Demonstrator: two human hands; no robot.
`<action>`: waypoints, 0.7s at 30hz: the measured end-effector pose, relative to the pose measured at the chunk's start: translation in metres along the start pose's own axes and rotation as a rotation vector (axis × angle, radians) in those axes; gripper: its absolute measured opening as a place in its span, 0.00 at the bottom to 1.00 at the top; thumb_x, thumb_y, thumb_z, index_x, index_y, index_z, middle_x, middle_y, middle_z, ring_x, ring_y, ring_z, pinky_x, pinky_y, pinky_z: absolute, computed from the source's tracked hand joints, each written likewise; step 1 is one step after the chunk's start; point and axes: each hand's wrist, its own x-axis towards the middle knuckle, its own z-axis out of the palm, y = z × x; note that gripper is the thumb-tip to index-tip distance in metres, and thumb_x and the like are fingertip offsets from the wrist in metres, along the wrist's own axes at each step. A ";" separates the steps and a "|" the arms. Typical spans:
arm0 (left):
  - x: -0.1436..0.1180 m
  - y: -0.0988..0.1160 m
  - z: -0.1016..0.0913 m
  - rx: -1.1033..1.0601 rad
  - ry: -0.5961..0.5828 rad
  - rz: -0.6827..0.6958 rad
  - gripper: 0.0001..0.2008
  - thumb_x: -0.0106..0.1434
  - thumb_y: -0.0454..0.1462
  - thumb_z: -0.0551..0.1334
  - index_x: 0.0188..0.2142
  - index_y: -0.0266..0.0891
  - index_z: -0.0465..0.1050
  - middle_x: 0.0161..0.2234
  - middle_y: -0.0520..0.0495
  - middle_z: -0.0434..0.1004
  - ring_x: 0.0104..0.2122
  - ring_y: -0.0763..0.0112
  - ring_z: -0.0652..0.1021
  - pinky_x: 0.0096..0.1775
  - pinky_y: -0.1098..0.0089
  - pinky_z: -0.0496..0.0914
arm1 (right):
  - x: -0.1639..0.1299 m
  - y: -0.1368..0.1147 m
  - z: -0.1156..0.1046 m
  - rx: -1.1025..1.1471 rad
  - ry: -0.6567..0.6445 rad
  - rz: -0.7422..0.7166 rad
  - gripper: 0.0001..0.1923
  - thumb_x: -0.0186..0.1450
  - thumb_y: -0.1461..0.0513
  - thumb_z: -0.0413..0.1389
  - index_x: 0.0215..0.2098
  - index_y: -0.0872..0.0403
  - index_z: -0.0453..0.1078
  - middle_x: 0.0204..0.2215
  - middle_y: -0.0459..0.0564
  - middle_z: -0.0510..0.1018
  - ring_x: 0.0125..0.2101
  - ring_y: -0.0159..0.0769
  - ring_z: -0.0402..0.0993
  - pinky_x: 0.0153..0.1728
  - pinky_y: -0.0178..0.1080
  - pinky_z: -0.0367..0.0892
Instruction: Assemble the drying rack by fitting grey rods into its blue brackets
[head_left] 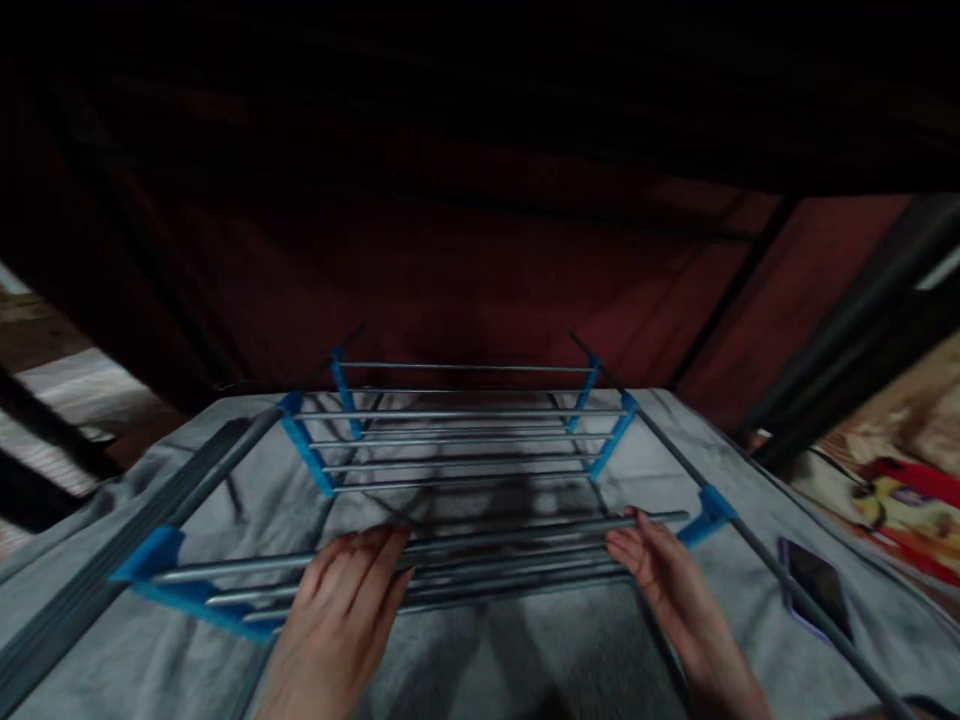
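Observation:
A rack of thin grey metal rods and blue plastic brackets lies in front of me. In the nearest tier, my left hand (pixel 345 605) is curled over the rods near a blue left bracket (pixel 161 550), covering part of them. The fingers of my right hand (pixel 664 580) close around the front metal rod (pixel 517 535) near its right end. That end lies by the right blue bracket (pixel 709 513), and whether it sits in the bracket I cannot tell. Farther off, two tiers of rods (pixel 465 462) span between more blue brackets (pixel 611 440).
Grey cloth (pixel 517 660) lies under the rack. A phone (pixel 816 590) rests on it at the right, beside a long side pole (pixel 795 580). More grey poles (pixel 112 545) run along the left. Dark red fabric (pixel 450 280) hangs behind, and a red-and-yellow packet (pixel 911 505) is at far right.

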 end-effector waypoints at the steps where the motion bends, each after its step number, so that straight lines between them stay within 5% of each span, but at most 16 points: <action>1: 0.006 -0.001 0.003 0.002 -0.027 0.070 0.17 0.72 0.36 0.54 0.57 0.47 0.73 0.43 0.46 0.84 0.41 0.57 0.80 0.50 0.57 0.69 | -0.001 -0.001 0.003 0.017 0.002 -0.001 0.18 0.53 0.56 0.76 0.37 0.52 0.79 0.32 0.51 0.83 0.34 0.43 0.83 0.39 0.40 0.81; 5: 0.024 0.000 0.016 0.004 -0.095 0.251 0.23 0.68 0.29 0.49 0.53 0.48 0.76 0.45 0.45 0.85 0.38 0.57 0.81 0.45 0.57 0.70 | -0.005 -0.005 0.014 0.038 -0.014 -0.029 0.19 0.55 0.54 0.76 0.36 0.56 0.78 0.30 0.53 0.82 0.32 0.42 0.82 0.36 0.39 0.79; 10: 0.040 0.009 0.039 -0.108 -0.188 0.271 0.25 0.66 0.29 0.52 0.59 0.46 0.74 0.44 0.45 0.85 0.37 0.59 0.83 0.39 0.62 0.74 | -0.007 -0.008 0.016 0.037 -0.053 -0.048 0.19 0.60 0.51 0.73 0.38 0.56 0.77 0.30 0.52 0.81 0.32 0.42 0.81 0.39 0.41 0.77; 15: 0.064 0.043 0.056 -0.106 -0.361 0.282 0.30 0.62 0.24 0.51 0.58 0.44 0.76 0.43 0.43 0.86 0.38 0.61 0.84 0.39 0.65 0.77 | -0.009 -0.010 0.014 -0.022 -0.077 -0.034 0.20 0.62 0.47 0.70 0.39 0.53 0.77 0.32 0.52 0.82 0.33 0.42 0.81 0.38 0.41 0.76; 18: 0.079 0.067 0.055 -0.057 -0.553 0.234 0.35 0.59 0.20 0.48 0.61 0.43 0.74 0.46 0.43 0.85 0.40 0.64 0.85 0.41 0.67 0.78 | -0.011 -0.011 0.013 -0.104 -0.084 -0.040 0.24 0.62 0.42 0.68 0.38 0.53 0.77 0.33 0.54 0.82 0.31 0.41 0.79 0.36 0.41 0.75; 21: 0.083 0.076 0.052 -0.022 -0.618 0.213 0.36 0.61 0.18 0.48 0.62 0.43 0.73 0.46 0.43 0.85 0.38 0.67 0.84 0.41 0.68 0.79 | -0.015 -0.011 0.004 -0.271 -0.062 -0.114 0.29 0.62 0.36 0.62 0.32 0.53 0.75 0.27 0.52 0.79 0.26 0.39 0.74 0.30 0.41 0.72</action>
